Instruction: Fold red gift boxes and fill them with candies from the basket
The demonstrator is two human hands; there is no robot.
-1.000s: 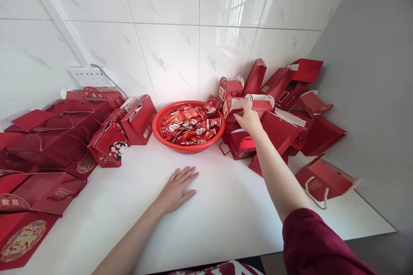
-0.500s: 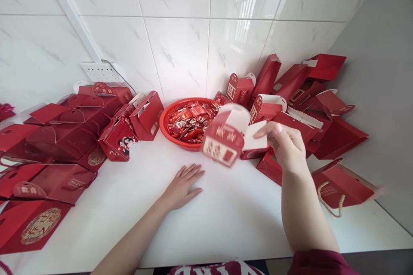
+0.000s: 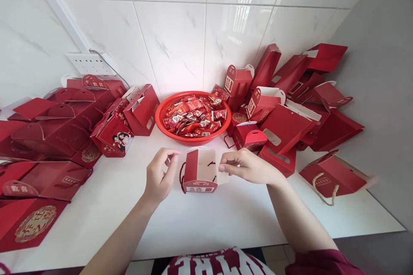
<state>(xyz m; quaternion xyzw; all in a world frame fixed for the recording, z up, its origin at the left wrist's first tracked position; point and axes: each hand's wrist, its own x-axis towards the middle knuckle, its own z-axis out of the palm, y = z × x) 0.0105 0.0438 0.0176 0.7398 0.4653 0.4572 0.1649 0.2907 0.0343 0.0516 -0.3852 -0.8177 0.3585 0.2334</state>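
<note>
We find the small red cardboard gift box (image 3: 200, 172) standing open-topped on the white countertop (image 3: 226, 223), between our hands. Our right hand (image 3: 248, 166) pinches its right-hand wall between thumb and forefinger. Our left hand (image 3: 159, 175) sits just beside its dark cord handle (image 3: 181, 177), fingers half curled, gripping nothing. Held at one side only, the light box could tip or crease, we judge. Behind it are a red plastic basket (image 3: 180, 138) of wrapped sweets (image 3: 193, 118), piles of red paper boxes (image 3: 64, 124) on either side, and white marble wall tiles (image 3: 174, 43).
</note>
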